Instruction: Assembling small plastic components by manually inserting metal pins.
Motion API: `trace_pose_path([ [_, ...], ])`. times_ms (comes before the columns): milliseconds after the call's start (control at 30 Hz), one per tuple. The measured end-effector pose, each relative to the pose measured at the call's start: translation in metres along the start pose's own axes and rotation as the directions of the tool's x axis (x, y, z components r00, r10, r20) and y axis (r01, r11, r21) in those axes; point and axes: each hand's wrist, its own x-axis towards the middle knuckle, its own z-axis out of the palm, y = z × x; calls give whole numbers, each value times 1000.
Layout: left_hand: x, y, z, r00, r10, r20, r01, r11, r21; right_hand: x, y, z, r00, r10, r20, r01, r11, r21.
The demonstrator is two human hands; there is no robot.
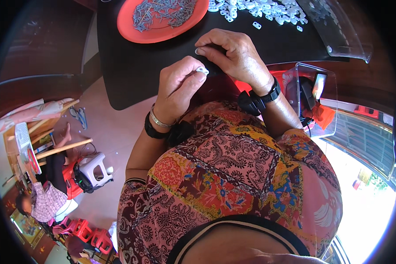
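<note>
Left hand (177,88) pinches a small white piece (202,70), upper centre of frame | right hand (237,53), just above and right, fingertips drawn together, contents unclear | grey pins (165,12) fill red tray (152,39), top left of centre | white pieces (279,12) scattered, top right, on black table (130,75)

I'm in what looks like a small, informal workshop: toward twelve o'clock, my smooth black tabletop (130,66) bears a round red plastic dish (180,31) of thin grey nail-like pieces (156,15) and many small white plastic pieces (273,11); at eight, a seated person in a patterned top (50,202) and bright red plastic stools (81,229).
</note>
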Motion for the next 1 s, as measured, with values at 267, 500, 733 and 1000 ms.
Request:
trace_pose_path([
  [267,3,-3,0,1000,-28,-14,27,998,-52,-1,-2,-1,998,18,-52,-17,1000,23],
  [500,3,-4,-3,992,-100,-79,81,974,-214,-14,-29,8,967,217,-132,-149,904,401],
  [733,-6,3,-2,987,-135,-90,101,944,-314,-20,-32,14,951,308,-4,-243,757,606],
  [1000,-9,4,-2,983,-156,-101,119,946,-301,-21,-26,16,914,374,158,-360,566,741],
])
